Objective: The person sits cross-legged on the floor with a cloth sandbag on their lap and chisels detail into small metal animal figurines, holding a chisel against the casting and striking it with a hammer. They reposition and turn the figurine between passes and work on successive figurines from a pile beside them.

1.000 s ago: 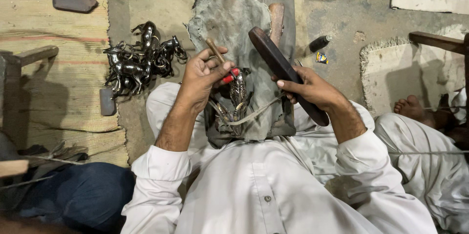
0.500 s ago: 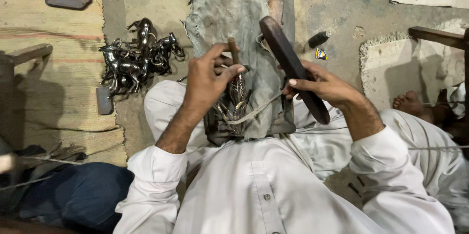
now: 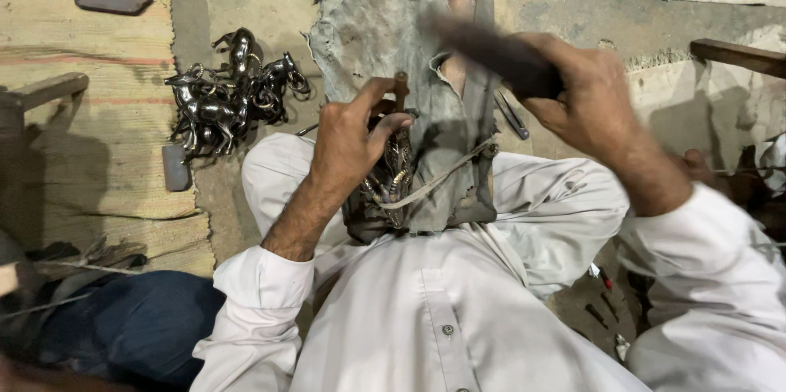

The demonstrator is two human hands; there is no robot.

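Since the earlier frame the dark, flat wooden mallet (image 3: 491,54) has swung from a slanted raise to a blurred, near-level sweep over the work, and the right hand (image 3: 583,97) has risen with it. That hand is closed tight round the mallet's near end, wrist cocked, forearm running in from the right in a white sleeve. Beneath lies the worn grey leather pad (image 3: 393,40), draped over the person's lap and outstretched leg on the floor. The left hand (image 3: 348,138) is pinched shut on a slim brown-handled punch (image 3: 400,93), held roughly upright with thumb and forefinger just below its head, tip on the small silvery ornate metal piece (image 3: 393,179) resting on the pad. The step looks like chasing the metal; the next blow would call for a square hit on the punch head and a steady left grip. Off to the left, on the floor, sits a heap of dark shiny metal horse figurines (image 3: 225,93).
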